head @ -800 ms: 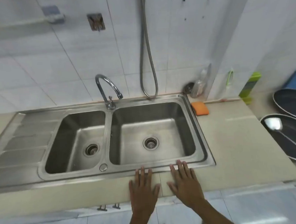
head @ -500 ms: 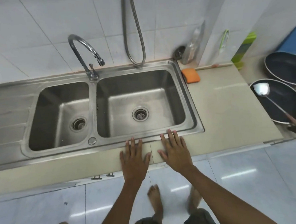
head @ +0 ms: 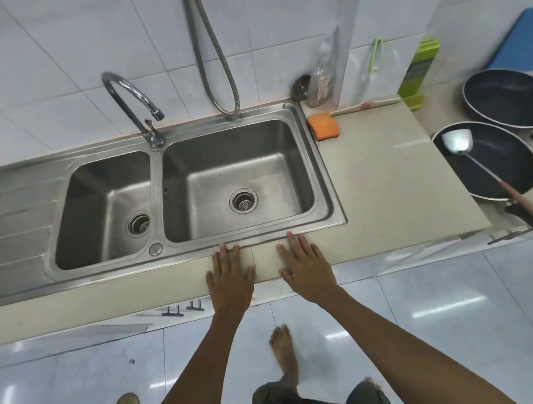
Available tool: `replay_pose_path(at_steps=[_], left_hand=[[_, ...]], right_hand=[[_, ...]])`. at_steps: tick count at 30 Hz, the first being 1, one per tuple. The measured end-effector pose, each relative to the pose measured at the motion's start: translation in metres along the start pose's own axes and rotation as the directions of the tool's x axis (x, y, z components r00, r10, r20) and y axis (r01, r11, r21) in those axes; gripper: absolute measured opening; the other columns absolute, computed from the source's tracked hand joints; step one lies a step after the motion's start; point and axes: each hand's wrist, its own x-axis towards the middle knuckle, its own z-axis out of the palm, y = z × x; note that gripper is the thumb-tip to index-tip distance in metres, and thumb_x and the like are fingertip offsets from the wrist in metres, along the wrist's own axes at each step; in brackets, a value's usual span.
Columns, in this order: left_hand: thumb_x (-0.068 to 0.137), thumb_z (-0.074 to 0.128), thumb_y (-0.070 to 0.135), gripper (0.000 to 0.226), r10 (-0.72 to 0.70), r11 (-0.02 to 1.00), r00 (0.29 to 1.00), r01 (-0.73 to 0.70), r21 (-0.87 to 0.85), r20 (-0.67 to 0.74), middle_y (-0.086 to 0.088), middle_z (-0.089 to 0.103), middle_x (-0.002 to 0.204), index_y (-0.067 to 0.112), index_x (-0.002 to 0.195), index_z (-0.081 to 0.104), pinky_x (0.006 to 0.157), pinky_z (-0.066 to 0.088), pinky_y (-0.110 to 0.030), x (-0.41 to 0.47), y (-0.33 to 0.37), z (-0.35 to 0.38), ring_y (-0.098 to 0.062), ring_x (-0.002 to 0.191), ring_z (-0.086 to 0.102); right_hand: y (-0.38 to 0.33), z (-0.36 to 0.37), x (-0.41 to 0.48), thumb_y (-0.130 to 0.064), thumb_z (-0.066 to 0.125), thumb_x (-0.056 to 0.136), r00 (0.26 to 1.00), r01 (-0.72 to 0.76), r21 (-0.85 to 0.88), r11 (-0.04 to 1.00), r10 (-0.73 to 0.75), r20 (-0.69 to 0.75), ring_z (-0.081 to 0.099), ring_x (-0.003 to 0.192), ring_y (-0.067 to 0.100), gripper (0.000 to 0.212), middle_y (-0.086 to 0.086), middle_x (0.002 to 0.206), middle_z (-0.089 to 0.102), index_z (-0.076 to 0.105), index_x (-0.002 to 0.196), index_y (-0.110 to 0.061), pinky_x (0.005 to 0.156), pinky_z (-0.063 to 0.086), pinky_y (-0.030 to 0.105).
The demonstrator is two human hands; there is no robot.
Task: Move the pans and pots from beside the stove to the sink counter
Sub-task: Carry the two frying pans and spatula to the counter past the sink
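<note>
Two dark non-stick pans sit at the far right on a lower counter: the nearer pan (head: pixel 501 171) has a metal ladle (head: pixel 458 144) lying in it, and the farther pan (head: pixel 506 96) stands behind it. My left hand (head: pixel 230 273) and my right hand (head: pixel 306 269) rest flat, fingers spread, on the beige sink counter (head: pixel 387 170) at its front edge, just below the steel double sink (head: pixel 325 168). Both hands hold nothing and are well to the left of the pans.
A curved tap (head: pixel 130 101) and a hanging hose (head: pixel 218 65) are behind the sink. An orange sponge (head: pixel 324 126), a clear bottle (head: pixel 320 81) and a green knife block (head: pixel 417 67) stand at the back. The drainboard (head: pixel 12 215) lies left. My bare feet are on the tiled floor.
The view has tilted down and pulled back, showing my arms, feet and more floor. My hands have stayed flat on the counter edge. The pans have not moved.
</note>
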Motion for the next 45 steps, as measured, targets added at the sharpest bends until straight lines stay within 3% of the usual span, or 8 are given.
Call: replay_pose_path(at_steps=[7,18,25,30,33,35,38,45], left_hand=[[0.098,0.036,0.058,0.068,0.136,0.990,0.983,-0.140,-0.024,-0.121,-0.010,0.034,0.163,0.019,0.153,0.040,0.114,0.029,-0.058,-0.079,0.102,0.009,-0.033,0.149,0.033],[0.099,0.025,0.066,0.070,0.541,0.841,0.841,-0.539,-0.043,0.027,-0.005,0.017,0.169,0.026,0.156,0.030,0.123,0.015,-0.048,-0.166,0.397,0.048,-0.024,0.156,0.011],[0.098,0.027,0.065,0.068,0.612,0.790,0.773,-0.587,-0.179,0.166,-0.006,0.019,0.168,0.027,0.155,0.031,0.122,0.012,-0.051,-0.190,0.516,0.068,-0.027,0.155,0.014],[0.102,0.031,0.057,0.063,0.515,0.834,0.798,-0.380,-0.401,0.313,-0.007,0.031,0.165,0.021,0.154,0.034,0.122,0.018,-0.054,-0.167,0.578,0.083,-0.029,0.151,0.026],[0.104,0.032,0.054,0.062,0.422,0.800,0.786,-0.089,-0.593,0.452,-0.008,0.039,0.160,0.017,0.152,0.036,0.119,0.029,-0.046,-0.145,0.612,0.092,-0.030,0.144,0.039],[0.104,0.033,0.053,0.060,0.310,0.721,0.743,0.222,-0.656,0.593,-0.011,0.048,0.152,0.014,0.149,0.041,0.112,0.036,-0.043,-0.127,0.635,0.100,-0.030,0.135,0.048],[0.105,0.035,0.050,0.056,0.217,0.433,0.589,0.657,-0.617,0.779,-0.018,0.062,0.133,0.007,0.137,0.052,0.108,0.042,-0.049,-0.104,0.659,0.108,-0.035,0.120,0.060],[0.107,0.037,0.038,0.047,0.104,0.251,0.515,0.814,-0.523,0.851,-0.019,0.068,0.124,0.001,0.117,0.064,0.098,0.050,-0.049,-0.073,0.703,0.124,-0.039,0.110,0.064]], right_hand=[[0.081,-0.029,-0.089,-0.042,0.070,0.089,0.977,-0.024,-0.057,0.998,0.012,-0.214,0.060,0.127,0.038,0.057,0.016,0.139,0.063,0.060,0.141,-0.020,0.103,0.050,0.053],[0.300,-0.102,-0.279,-0.046,0.061,0.095,0.812,-0.440,0.001,0.898,0.399,-0.426,0.056,0.131,0.037,0.056,0.014,0.141,0.062,0.056,0.144,-0.019,0.107,0.046,0.053],[0.394,-0.117,-0.338,-0.041,0.062,0.096,0.669,-0.599,0.130,0.790,0.583,-0.462,0.055,0.132,0.042,0.056,0.018,0.142,0.060,0.055,0.144,-0.014,0.105,0.048,0.054],[0.452,-0.114,-0.328,-0.048,0.048,0.101,0.663,-0.631,0.164,0.758,0.637,-0.393,0.044,0.142,0.038,0.059,0.014,0.154,0.049,0.043,0.153,-0.019,0.113,0.038,0.050],[0.493,-0.117,-0.308,-0.052,0.039,0.103,0.701,-0.623,0.178,0.762,0.644,-0.305,0.035,0.148,0.035,0.062,0.011,0.160,0.039,0.032,0.157,-0.022,0.118,0.030,0.048],[0.526,-0.126,-0.288,-0.054,0.037,0.103,0.723,-0.610,0.217,0.762,0.647,-0.242,0.034,0.148,0.033,0.063,0.011,0.161,0.038,0.030,0.157,-0.022,0.119,0.029,0.046],[0.572,-0.146,-0.256,-0.054,0.040,0.102,0.721,-0.589,0.392,0.707,0.679,-0.141,0.042,0.143,0.030,0.063,0.009,0.158,0.043,0.034,0.154,-0.021,0.114,0.036,0.044],[0.684,-0.198,-0.173,-0.048,0.051,0.100,0.670,-0.561,0.644,0.519,0.743,-0.015,0.051,0.132,0.035,0.058,0.017,0.145,0.053,0.042,0.147,-0.014,0.107,0.044,0.046]])
